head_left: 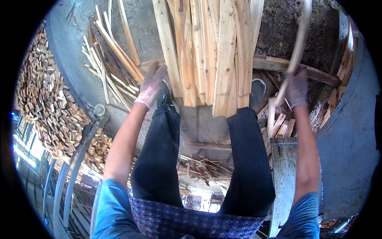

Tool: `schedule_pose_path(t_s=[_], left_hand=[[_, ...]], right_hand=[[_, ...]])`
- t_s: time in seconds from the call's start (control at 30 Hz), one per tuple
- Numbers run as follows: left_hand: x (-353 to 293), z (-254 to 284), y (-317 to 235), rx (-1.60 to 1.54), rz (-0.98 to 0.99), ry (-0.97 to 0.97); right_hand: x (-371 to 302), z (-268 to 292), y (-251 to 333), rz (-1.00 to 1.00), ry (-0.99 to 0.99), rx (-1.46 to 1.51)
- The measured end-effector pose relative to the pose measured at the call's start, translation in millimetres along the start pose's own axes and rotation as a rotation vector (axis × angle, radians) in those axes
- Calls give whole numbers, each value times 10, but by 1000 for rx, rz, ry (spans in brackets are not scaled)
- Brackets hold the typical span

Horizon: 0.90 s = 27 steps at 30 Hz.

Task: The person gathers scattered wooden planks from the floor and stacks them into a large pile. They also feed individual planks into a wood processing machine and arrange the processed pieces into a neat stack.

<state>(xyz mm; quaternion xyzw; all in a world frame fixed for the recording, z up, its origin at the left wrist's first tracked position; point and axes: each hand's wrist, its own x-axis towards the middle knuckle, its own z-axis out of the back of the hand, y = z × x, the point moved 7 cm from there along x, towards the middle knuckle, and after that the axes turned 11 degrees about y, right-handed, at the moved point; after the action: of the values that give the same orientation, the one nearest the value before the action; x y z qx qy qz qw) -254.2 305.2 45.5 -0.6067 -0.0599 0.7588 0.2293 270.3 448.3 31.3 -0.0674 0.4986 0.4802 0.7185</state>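
Observation:
My right hand (297, 89), in a pale work glove, is closed around a long, narrow wooden strip (299, 40). The strip slants up toward the far edge of the view and looks smeared by motion. On the other side my left hand (152, 81), gloved too, hangs above my left shoe with its fingers stretched out, holding nothing that I can see. Between the hands lies a stack of long, light wooden boards (207, 51), their near ends between my feet. A wooden crosspiece (274, 63) runs beneath the boards.
Thin wood strips (109, 59) lie heaped left of the boards. A large pile of short wood blocks (51, 95) fills the far left. Short offcuts (280, 125) sit below my right hand, near a worn metal-edged panel (284, 171). Splintered scraps (205, 169) lie between my legs.

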Motion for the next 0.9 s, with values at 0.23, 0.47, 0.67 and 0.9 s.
schedule_pose_path(t_s=[0.23, 0.47, 0.67, 0.9], left_hand=[[866, 36, -338, -152, 15, 54], [1141, -397, -391, -813, 122, 286], [827, -591, -636, -344, -58, 316], [925, -728, -554, -814, -78, 437]], right_hand=[[290, -326, 473, -7, 5, -7], [1010, -1111, 666, -77, 431, 650], [522, -1474, 1339, 13, 690, 448], [707, -1858, 1172, 92, 691, 1037]])
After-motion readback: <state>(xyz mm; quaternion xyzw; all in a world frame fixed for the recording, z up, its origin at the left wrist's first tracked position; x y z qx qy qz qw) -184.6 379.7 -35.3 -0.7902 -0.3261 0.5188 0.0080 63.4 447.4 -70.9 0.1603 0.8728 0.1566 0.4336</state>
